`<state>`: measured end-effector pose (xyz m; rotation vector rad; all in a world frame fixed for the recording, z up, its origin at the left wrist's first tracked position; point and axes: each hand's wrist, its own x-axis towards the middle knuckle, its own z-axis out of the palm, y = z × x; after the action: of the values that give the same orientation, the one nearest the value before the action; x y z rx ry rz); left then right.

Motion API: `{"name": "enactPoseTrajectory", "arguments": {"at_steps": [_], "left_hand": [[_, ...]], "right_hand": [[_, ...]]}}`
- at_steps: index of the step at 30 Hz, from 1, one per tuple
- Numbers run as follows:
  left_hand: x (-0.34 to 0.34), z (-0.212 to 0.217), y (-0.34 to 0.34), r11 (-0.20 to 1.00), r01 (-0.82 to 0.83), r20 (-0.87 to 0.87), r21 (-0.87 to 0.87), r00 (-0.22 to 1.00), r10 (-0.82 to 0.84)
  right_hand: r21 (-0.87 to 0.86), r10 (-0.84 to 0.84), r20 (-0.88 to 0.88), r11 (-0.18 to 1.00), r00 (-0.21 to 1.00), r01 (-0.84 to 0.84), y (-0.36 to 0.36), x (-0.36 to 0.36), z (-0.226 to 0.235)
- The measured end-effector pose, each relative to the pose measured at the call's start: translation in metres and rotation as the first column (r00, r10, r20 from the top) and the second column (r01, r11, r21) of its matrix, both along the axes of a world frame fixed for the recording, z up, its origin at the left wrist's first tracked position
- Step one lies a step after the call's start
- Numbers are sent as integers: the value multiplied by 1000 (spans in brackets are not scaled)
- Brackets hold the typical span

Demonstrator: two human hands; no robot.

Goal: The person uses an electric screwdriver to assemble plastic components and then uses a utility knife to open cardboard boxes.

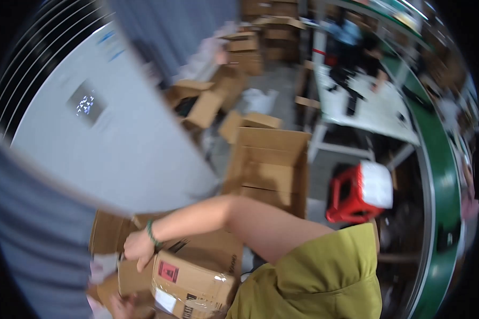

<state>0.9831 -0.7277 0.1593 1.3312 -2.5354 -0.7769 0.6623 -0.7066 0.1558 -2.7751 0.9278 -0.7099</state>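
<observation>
Cardboard flap [131,279] by half-curled R hand [139,248]; blurry L hand [123,307] w/ grip unclear.

A white desk [386,123] carries blurred black items [352,102] near its left edge — a person [371,50] is at its far edge. A red stool [351,196] with a white top stands past the near edge. A long green surface [445,175] runs along the right edge — white plastic [259,100] lies on the floor [287,85], and cartons [245,59] are stacked behind.
</observation>
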Motion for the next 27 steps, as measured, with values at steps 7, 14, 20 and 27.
{"name": "enactPoseTrajectory", "arguments": {"at_steps": [7, 14, 20, 27], "left_hand": [[-81, -75, 100, 986, 89, 1, -139, 996, -89], [-78, -114, 164, 998, -57, 121, 40, 991, 51], [-41, -265, 153, 911, -297, 107, 285, 955, 278], [-158, -281, 165, 965, -257, 77, 48, 964, 253]], "right_hand": [[460, -646, 589, 762, 486, 455, 158, -170, -115], [516, -745, -666, -471, -10, 715, 562, -289, -219], [652, -788, -490, -615, -374, 443, 692, -355, -159], [664, -854, -19, -399, -519, 632, 707, -542, -60]]}}
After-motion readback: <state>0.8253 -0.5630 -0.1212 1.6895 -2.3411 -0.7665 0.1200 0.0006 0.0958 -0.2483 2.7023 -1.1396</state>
